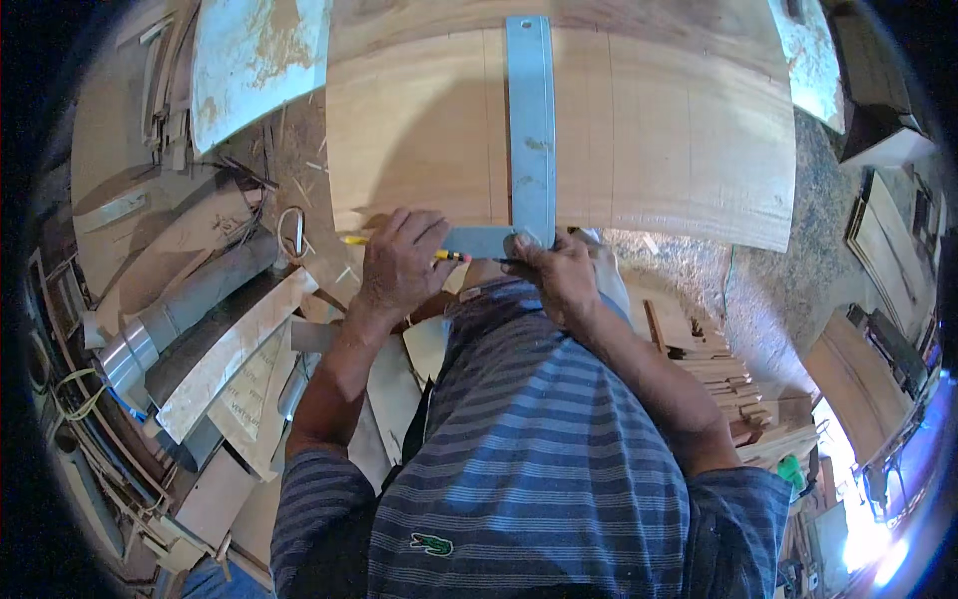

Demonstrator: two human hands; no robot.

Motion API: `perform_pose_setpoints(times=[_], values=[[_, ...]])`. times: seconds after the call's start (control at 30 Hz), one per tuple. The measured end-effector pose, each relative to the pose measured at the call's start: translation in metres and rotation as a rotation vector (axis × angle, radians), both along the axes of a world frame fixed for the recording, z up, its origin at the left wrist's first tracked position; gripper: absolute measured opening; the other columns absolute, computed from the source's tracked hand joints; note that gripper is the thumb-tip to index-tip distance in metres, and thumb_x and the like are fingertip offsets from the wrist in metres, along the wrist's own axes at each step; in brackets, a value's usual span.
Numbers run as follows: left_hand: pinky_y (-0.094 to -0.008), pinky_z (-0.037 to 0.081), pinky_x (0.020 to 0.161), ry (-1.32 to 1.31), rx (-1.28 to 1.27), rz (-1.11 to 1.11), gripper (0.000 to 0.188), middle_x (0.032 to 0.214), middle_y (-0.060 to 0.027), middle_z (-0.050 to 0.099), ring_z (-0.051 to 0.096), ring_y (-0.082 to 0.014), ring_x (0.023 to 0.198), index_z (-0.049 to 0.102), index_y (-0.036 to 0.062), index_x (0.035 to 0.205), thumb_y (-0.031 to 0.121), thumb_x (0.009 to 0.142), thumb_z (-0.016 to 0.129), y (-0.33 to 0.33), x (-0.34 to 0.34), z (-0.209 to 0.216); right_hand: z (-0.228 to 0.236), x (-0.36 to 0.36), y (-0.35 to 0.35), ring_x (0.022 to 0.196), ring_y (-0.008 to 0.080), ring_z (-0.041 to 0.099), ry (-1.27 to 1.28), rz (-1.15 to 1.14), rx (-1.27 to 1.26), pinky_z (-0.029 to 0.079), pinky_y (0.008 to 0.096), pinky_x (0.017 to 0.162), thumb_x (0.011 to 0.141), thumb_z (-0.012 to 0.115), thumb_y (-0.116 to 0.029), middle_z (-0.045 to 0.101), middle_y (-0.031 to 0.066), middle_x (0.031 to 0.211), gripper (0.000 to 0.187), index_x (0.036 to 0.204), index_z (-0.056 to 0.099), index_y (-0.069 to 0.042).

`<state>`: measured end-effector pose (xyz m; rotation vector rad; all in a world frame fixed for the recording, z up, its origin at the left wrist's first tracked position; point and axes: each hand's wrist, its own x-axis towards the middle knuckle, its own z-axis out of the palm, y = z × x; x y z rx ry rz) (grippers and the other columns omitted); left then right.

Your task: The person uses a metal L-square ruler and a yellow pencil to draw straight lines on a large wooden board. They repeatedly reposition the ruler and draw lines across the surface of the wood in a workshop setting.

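Note:
A wide, light wooden board (419,130) lies in front of me, with several thin pencil lines running across it. On it rests a metal try square (532,150), its long blade pointing away from me and its short arm along the board's near edge. My right hand (561,278) grips the square at its corner, thumb on top. My left hand (399,265) is at the near edge, left of the blade, closed around a yellow pencil (452,257). The pencil's pink eraser end points toward the square. The fingers' undersides are hidden.
Stacked wood strips (723,384) lie low on the right. A grey pipe (190,304) and a long pale board (235,354) are among offcuts on the left. A stained white sheet (259,70) is at the far left, and leaning panels (888,250) stand at right.

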<state>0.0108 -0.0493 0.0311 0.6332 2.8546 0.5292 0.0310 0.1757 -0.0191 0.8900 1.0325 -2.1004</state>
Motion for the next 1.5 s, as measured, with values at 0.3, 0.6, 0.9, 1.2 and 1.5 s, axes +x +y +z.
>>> perform_pose_setpoints(times=[0.3, 0.6, 0.9, 1.2, 1.5], values=[[-0.0431, 0.051, 0.083, 0.004, -0.001, -0.009, 0.049, 0.105, -0.0104, 0.070, 0.065, -0.0287, 0.095, 0.071, 0.0029, 0.101, 0.028, 0.062, 0.089, 0.000, 0.000, 0.001, 0.002, 0.001, -0.001, 0.077, 0.0198, 0.067, 0.002, -0.017, -0.017, 0.059, 0.0320, 0.072, 0.095, 0.068, -0.011, 0.069, 0.0130, 0.094, 0.022, 0.107, 0.063, 0.007], [-0.0428, 0.051, 0.082, -0.011, 0.006, 0.003, 0.049, 0.103, -0.0103, 0.070, 0.065, -0.0289, 0.094, 0.071, 0.0024, 0.100, 0.027, 0.061, 0.089, -0.001, 0.000, -0.002, 0.003, 0.000, 0.000, 0.075, 0.0198, 0.067, -0.013, -0.042, -0.075, 0.058, 0.0328, 0.069, 0.095, 0.068, -0.010, 0.068, 0.0118, 0.092, 0.021, 0.107, 0.062, 0.007], [-0.0432, 0.052, 0.082, -0.018, -0.019, -0.014, 0.048, 0.102, -0.0103, 0.070, 0.065, -0.0292, 0.092, 0.071, 0.0033, 0.100, 0.028, 0.062, 0.089, 0.001, -0.003, 0.002, -0.006, 0.003, 0.004, 0.089, 0.0206, 0.066, -0.030, 0.041, -0.056, 0.062, 0.0356, 0.076, 0.097, 0.066, -0.011, 0.067, 0.0115, 0.101, 0.019, 0.109, 0.063, 0.003], [-0.0430, 0.052, 0.079, -0.015, -0.007, -0.017, 0.049, 0.102, -0.0104, 0.070, 0.065, -0.0295, 0.092, 0.071, 0.0034, 0.101, 0.030, 0.064, 0.088, -0.001, -0.004, 0.002, -0.001, 0.000, 0.003, 0.085, 0.0202, 0.067, -0.040, 0.000, -0.071, 0.061, 0.0347, 0.073, 0.096, 0.067, -0.010, 0.068, 0.0123, 0.099, 0.020, 0.109, 0.064, 0.005], [-0.0436, 0.053, 0.080, -0.027, 0.013, -0.004, 0.047, 0.102, -0.0117, 0.070, 0.065, -0.0318, 0.091, 0.071, 0.0026, 0.101, 0.028, 0.064, 0.087, 0.002, -0.004, 0.003, -0.008, 0.001, 0.006, 0.085, 0.0206, 0.067, -0.002, 0.032, -0.089, 0.062, 0.0350, 0.073, 0.097, 0.067, -0.011, 0.068, 0.0118, 0.099, 0.020, 0.108, 0.063, 0.005]])
